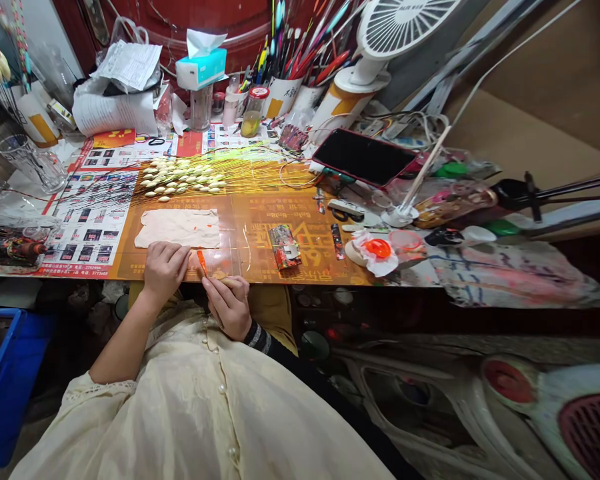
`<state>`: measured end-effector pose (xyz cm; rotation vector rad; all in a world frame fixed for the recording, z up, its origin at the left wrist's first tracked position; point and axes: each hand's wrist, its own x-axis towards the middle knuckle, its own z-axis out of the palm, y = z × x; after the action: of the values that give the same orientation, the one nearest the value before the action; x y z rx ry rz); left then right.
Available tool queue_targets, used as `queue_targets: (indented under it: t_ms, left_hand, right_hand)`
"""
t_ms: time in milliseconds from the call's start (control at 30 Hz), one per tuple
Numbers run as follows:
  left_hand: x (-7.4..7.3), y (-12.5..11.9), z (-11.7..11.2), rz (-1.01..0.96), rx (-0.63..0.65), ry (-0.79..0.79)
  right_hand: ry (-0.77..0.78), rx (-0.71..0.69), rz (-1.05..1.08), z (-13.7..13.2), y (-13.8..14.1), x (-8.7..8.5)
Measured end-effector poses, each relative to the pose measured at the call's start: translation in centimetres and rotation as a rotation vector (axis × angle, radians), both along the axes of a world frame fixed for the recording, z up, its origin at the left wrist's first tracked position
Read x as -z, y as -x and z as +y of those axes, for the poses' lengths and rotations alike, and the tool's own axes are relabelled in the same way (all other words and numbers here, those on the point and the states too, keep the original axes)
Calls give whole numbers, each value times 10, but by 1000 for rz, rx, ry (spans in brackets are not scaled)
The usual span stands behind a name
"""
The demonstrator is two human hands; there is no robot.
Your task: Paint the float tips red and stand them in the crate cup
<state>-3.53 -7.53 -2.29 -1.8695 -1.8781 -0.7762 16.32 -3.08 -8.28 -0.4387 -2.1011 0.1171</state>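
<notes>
My right hand (pixel 229 307) pinches a small orange-tipped stick (pixel 201 262) at the front edge of the table. My left hand (pixel 166 270) rests close beside it, fingers curled, and I cannot see whether it holds anything. Just beyond my left hand lies a pale, orange-stained cloth (pixel 177 228) on an orange printed mat (pixel 300 220). Further back, a bunch of pale, seed-shaped float bodies (pixel 180 179) lies on the mat, their long thin yellow stems (pixel 260 175) running to the right.
Pots of brushes (pixel 285 97) stand at the back, beside a fan (pixel 400 33). A phone (pixel 364 157) lies right of the stems. A crumpled tissue with orange paint (pixel 377 253) sits at the mat's right end. A blue crate (pixel 5 380) stands below the table's left side.
</notes>
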Motion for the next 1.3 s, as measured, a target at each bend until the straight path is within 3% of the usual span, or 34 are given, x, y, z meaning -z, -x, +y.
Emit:
queue_targets:
  t_ms: [467,867,1300]
  left_hand:
    - [-3,0,-1,3,-20,-27]
    - [2,8,-10,3,-59,-58]
    - [5,8,-9,19,-54,-105]
  right_hand:
    - [24,2,-17,0,-3,8]
    - [13,-64,77,0,-3,1]
    - [-10,-1,37,0,2,-6]
